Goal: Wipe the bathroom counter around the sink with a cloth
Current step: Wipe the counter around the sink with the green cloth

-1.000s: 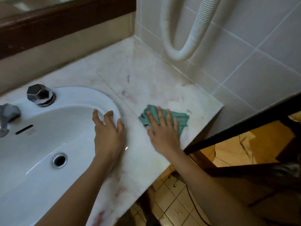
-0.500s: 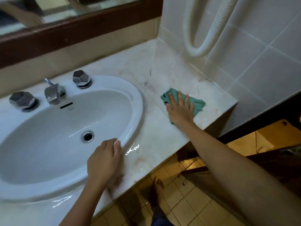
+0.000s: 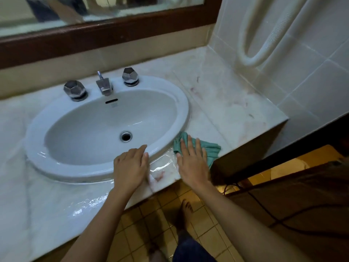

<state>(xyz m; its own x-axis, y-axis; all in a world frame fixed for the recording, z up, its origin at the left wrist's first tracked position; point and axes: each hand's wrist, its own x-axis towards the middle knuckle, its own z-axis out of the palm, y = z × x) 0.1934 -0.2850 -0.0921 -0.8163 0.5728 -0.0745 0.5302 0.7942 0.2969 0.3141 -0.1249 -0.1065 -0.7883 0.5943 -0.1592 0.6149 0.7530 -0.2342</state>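
Observation:
A green cloth (image 3: 210,148) lies on the pale marble counter (image 3: 226,103) just right of the white oval sink (image 3: 170,95), at the counter's front edge. My right hand (image 3: 192,163) presses flat on the cloth, fingers spread and pointing away from me; part of the cloth is hidden under the palm. My left hand (image 3: 131,167) rests palm down on the sink's front rim, holding nothing. The counter in front of the sink shines wet.
Two chrome knobs (image 3: 75,90) and a chrome spout (image 3: 103,86) stand behind the bowl. A wood-framed mirror (image 3: 113,33) runs along the back. A white ribbed hose (image 3: 251,53) hangs on the tiled right wall. My bare foot (image 3: 186,208) stands on yellow floor tiles below.
My right hand slid the cloth from the far right part of the counter toward me, to the front edge beside the sink. The left hand stayed on the sink's front rim. The view shifted left.

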